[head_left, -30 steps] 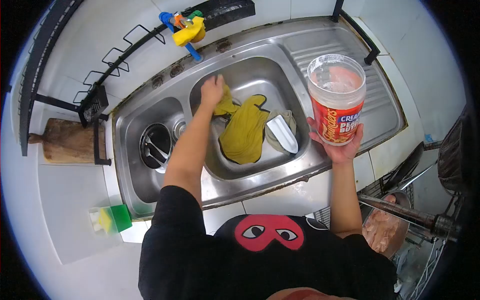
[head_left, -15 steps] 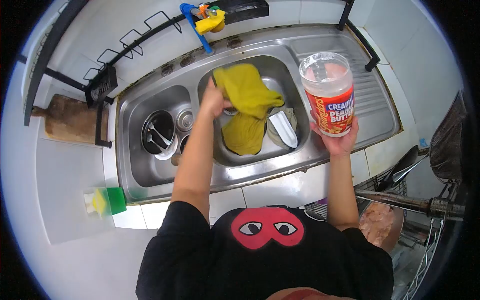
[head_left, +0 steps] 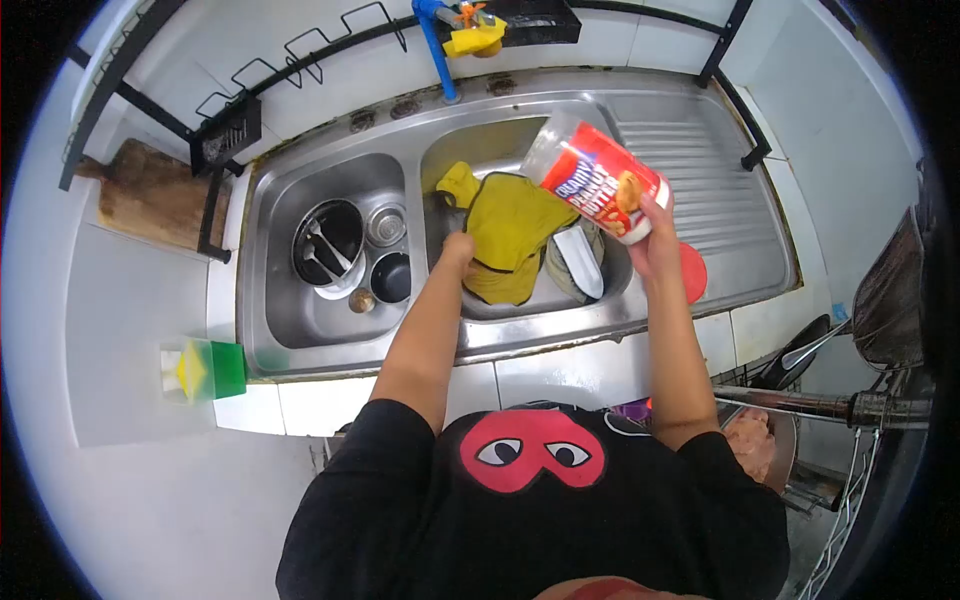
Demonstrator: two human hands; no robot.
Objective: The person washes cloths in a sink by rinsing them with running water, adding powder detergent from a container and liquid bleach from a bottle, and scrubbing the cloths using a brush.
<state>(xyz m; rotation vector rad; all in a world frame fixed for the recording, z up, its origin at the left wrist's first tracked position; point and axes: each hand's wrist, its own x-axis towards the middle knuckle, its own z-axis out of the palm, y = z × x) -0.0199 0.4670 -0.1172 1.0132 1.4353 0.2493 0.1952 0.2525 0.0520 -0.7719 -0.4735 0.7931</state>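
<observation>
My right hand (head_left: 655, 240) is wrapped round the base of a clear plastic peanut butter jar (head_left: 600, 180) with a red label. The jar is tilted, its open mouth pointing up and left over the right sink basin (head_left: 440, 150). Down in that basin, my left hand (head_left: 459, 250) is closed at the left edge of a yellow-green cloth (head_left: 510, 220) with dark trim; its fingertips are partly hidden. Beside the cloth lies a white, narrow piece (head_left: 577, 262) on a greyish-green fabric item (head_left: 600, 245). A red lid (head_left: 692, 273) rests on the drainboard (head_left: 730, 200), near my right wrist.
The left basin (head_left: 290, 330) holds a dark pot (head_left: 328, 240) with utensils, a metal container (head_left: 386, 226) and a dark bowl (head_left: 391, 277). A blue faucet pipe (head_left: 440, 65) stands behind the sink. A green sponge holder (head_left: 228, 368) sits at the left front; a black rack frames the back.
The jar has gone from upright to tilted leftward and moved over the basin, uncovering the red lid. My left hand has lowered, and the cloth now lies flatter in the basin.
</observation>
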